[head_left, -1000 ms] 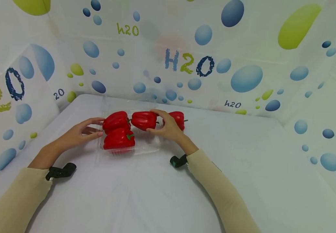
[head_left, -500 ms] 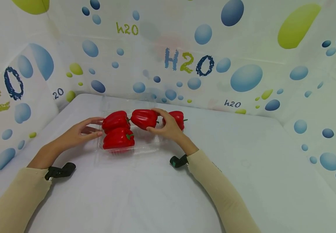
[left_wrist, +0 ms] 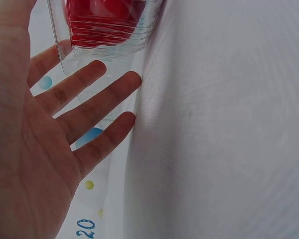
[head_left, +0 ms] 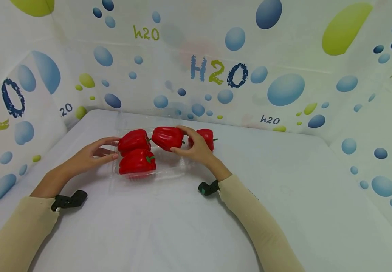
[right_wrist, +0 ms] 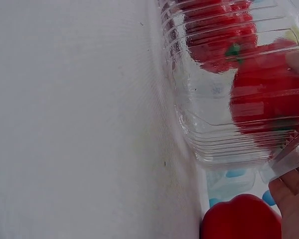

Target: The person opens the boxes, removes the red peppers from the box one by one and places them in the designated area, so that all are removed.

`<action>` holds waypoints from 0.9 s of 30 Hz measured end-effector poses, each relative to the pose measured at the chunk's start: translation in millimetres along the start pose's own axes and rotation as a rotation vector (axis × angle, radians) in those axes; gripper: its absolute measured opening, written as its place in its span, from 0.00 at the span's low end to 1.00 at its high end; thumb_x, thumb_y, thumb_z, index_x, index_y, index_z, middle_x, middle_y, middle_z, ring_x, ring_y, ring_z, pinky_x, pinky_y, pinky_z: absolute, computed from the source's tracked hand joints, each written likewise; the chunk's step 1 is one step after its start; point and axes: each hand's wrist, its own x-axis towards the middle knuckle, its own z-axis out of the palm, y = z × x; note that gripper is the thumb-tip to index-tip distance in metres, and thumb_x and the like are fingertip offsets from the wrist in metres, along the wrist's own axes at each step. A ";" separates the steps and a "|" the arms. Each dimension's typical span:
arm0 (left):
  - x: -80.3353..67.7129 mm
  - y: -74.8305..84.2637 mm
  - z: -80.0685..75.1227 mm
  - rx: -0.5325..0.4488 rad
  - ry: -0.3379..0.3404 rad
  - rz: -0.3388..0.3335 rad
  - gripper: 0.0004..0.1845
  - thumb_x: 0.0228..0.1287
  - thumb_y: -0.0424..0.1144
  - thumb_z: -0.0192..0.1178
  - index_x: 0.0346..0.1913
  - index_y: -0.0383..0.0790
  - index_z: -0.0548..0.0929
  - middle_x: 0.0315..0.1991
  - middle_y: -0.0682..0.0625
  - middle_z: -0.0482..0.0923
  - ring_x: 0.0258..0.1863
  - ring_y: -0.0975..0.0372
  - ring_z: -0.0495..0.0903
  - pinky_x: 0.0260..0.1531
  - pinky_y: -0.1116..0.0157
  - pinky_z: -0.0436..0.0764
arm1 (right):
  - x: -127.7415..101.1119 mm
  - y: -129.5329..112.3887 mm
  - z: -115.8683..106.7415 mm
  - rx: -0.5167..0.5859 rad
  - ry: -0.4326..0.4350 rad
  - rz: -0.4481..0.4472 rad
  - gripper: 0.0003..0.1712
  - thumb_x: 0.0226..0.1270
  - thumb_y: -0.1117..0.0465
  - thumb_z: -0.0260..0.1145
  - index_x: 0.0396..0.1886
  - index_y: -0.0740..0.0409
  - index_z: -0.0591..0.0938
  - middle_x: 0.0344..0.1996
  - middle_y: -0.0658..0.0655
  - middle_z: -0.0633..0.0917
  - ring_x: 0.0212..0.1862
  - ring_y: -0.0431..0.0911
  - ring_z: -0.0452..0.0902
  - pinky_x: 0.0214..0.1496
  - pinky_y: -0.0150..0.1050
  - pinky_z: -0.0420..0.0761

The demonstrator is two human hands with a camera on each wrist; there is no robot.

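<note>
Clear plastic tray (head_left: 168, 172) sits on the white tabletop (head_left: 182, 226), two red peppers (head_left: 137, 161) inside (left half). Right hand (head_left: 197, 149) fingers curl round a third pepper (head_left: 167, 138) above the tray; a fourth pepper (head_left: 208, 136) lies just right of it. Left hand (head_left: 90, 156), fingers straight, touches the tray's left wall.

Red peppers in a clear tray (head_left: 168, 172) on a white desk (head_left: 168, 226)

One red pepper (head_left: 167, 138) is gripped by the right hand (head_left: 196, 149) above the tray, while the tray's left edge is touched by the straight fingers of the left hand (head_left: 88, 158). Two more peppers (head_left: 135, 153) are seen lying in the tray, and a fourth pepper (head_left: 207, 138) is seen on the desk just behind the right hand.
</note>
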 end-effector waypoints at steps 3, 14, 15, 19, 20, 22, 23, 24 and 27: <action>0.4 -0.4 -0.1 -0.009 -0.002 0.001 0.35 0.67 0.42 0.59 0.73 0.38 0.58 0.64 0.32 0.67 0.56 0.37 0.75 0.51 0.39 0.77 | -0.4 0.2 -0.2 0.002 0.005 -0.014 0.41 0.56 0.58 0.74 0.69 0.56 0.69 0.64 0.57 0.75 0.62 0.49 0.70 0.58 0.52 0.79; 0.1 -0.2 -0.1 0.003 -0.001 0.002 0.35 0.67 0.42 0.59 0.73 0.38 0.59 0.65 0.33 0.67 0.56 0.38 0.75 0.51 0.40 0.77 | -2.3 2.3 -3.9 0.035 0.037 -0.038 0.41 0.56 0.59 0.74 0.69 0.58 0.68 0.61 0.59 0.77 0.61 0.51 0.72 0.61 0.54 0.76; 0.3 -0.9 -0.1 0.006 -0.001 0.005 0.35 0.67 0.42 0.59 0.73 0.37 0.59 0.65 0.32 0.67 0.56 0.38 0.75 0.51 0.40 0.77 | -2.3 2.6 -3.9 0.040 0.040 -0.043 0.41 0.56 0.59 0.74 0.69 0.58 0.68 0.61 0.59 0.77 0.61 0.51 0.72 0.61 0.55 0.76; 0.7 -1.8 -0.2 0.004 -0.002 0.003 0.35 0.67 0.42 0.59 0.73 0.37 0.59 0.65 0.32 0.67 0.56 0.37 0.75 0.51 0.40 0.77 | -1.8 3.3 -3.7 0.052 0.055 -0.058 0.41 0.55 0.60 0.74 0.69 0.58 0.68 0.61 0.59 0.77 0.60 0.52 0.73 0.61 0.55 0.76; 0.9 -2.1 -0.2 0.002 -0.003 0.006 0.35 0.67 0.42 0.59 0.73 0.37 0.58 0.64 0.32 0.67 0.56 0.37 0.75 0.51 0.40 0.77 | -1.8 3.4 -3.7 0.053 0.061 -0.060 0.41 0.55 0.61 0.74 0.69 0.58 0.68 0.61 0.59 0.77 0.60 0.52 0.73 0.60 0.55 0.76; 0.7 -1.5 -0.2 0.000 -0.002 0.000 0.35 0.67 0.42 0.59 0.73 0.38 0.59 0.64 0.32 0.67 0.56 0.38 0.75 0.51 0.40 0.77 | -1.7 3.0 -3.6 0.057 0.073 -0.069 0.41 0.55 0.62 0.74 0.69 0.59 0.68 0.62 0.60 0.76 0.60 0.53 0.73 0.60 0.56 0.76; 0.8 -1.5 -0.2 0.000 -0.002 0.000 0.35 0.67 0.41 0.59 0.73 0.38 0.59 0.64 0.32 0.67 0.56 0.38 0.75 0.51 0.40 0.77 | -1.9 2.4 -3.6 0.060 0.080 -0.074 0.41 0.55 0.63 0.74 0.69 0.60 0.68 0.62 0.61 0.76 0.60 0.53 0.73 0.60 0.56 0.76; 1.1 -1.7 0.0 0.004 0.000 0.003 0.35 0.67 0.41 0.59 0.73 0.37 0.59 0.64 0.32 0.67 0.56 0.38 0.75 0.51 0.41 0.77 | -2.3 1.1 -3.8 0.066 0.088 -0.083 0.41 0.55 0.65 0.74 0.68 0.62 0.68 0.62 0.62 0.76 0.60 0.55 0.73 0.60 0.56 0.76; 1.5 -2.2 0.2 0.007 0.001 0.001 0.35 0.67 0.40 0.59 0.73 0.37 0.59 0.64 0.32 0.67 0.56 0.38 0.76 0.51 0.41 0.78 | -4.6 -8.6 -5.7 0.078 0.114 -0.112 0.41 0.54 0.69 0.73 0.67 0.68 0.67 0.61 0.67 0.75 0.59 0.59 0.72 0.58 0.59 0.77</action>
